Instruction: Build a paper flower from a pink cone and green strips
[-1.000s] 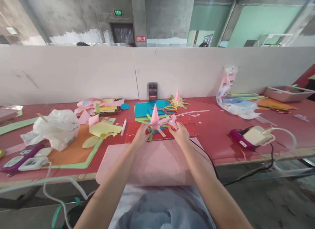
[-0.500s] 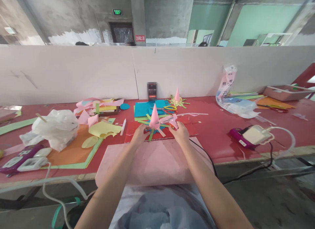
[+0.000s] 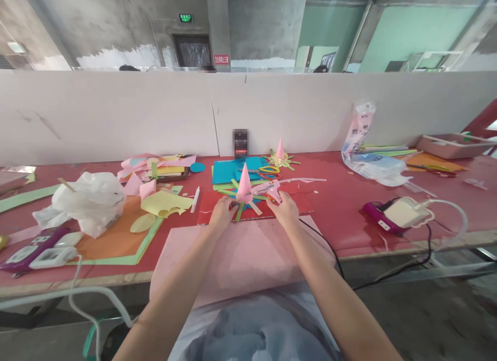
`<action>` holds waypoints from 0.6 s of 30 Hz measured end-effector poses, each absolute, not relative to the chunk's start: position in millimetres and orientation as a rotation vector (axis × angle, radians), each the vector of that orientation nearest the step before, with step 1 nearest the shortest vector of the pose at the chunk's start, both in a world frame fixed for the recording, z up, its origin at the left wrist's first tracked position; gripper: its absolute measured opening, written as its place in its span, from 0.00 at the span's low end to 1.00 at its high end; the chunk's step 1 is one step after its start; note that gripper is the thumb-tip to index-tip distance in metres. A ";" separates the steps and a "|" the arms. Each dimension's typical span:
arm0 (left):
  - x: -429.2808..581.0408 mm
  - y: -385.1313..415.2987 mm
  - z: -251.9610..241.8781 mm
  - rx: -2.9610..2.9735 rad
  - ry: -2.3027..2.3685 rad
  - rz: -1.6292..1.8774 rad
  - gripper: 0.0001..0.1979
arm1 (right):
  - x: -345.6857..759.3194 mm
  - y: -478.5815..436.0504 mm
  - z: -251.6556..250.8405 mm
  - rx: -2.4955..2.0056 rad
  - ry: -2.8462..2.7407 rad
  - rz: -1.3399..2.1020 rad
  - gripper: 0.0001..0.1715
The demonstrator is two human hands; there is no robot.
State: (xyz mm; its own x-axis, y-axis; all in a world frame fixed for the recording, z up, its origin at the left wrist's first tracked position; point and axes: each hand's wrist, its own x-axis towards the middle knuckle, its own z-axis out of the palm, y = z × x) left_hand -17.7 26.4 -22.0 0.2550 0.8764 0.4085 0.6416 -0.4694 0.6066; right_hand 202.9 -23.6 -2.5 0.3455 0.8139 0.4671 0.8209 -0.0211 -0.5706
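A pink paper cone [image 3: 244, 186] stands upright on a base of green, pale and blue paper strips, over a red board [image 3: 209, 204]. At the base's left side is my left hand [image 3: 223, 213], its fingers closed at the edge of the strips; the exact grip is partly hidden. My right hand [image 3: 286, 208] is wrapped round a pink hot glue gun [image 3: 274, 189], whose nozzle points left at the foot of the cone. A clear glue stick [image 3: 305, 180] sticks out of the gun's back.
Behind lie scissors [image 3: 267, 170] on blue sheets [image 3: 225, 171] and a second pink cone [image 3: 280, 149] with strips. Paper scraps [image 3: 165, 203] and a crumpled white bag [image 3: 87, 198] lie left. Purple power strips [image 3: 382, 217] flank both sides. A black cord [image 3: 326, 242] crosses the table's front edge.
The left hand has shifted very slightly beside the strips. The glue gun and cone keep nearly the same position. A pinkish shape shows more at the far right edge.
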 end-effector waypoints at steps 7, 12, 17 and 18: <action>-18.3 25.1 -20.3 2.266 1.439 0.987 0.10 | 203.4 -21.7 -3.8 -1.836 -1.437 0.017 0.24; -18.4 24.8 -22.0 2.295 1.426 0.985 0.11 | 203.7 -20.8 -4.3 -1.834 -1.436 0.026 0.24; -17.3 24.6 -21.9 2.298 1.437 0.995 0.11 | 202.6 -24.3 -0.8 -1.830 -1.437 0.029 0.23; -17.1 24.3 -21.1 2.283 1.440 0.998 0.10 | 202.5 -24.6 -0.4 -1.832 -1.436 0.034 0.23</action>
State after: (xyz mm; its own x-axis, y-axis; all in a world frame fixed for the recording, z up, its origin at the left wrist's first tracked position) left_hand -17.1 24.3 -21.1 0.2713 0.8707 0.4102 0.6896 -0.4732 0.5482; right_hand 202.5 -24.6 -0.4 0.3579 0.8293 0.4291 0.8082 -0.0450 -0.5871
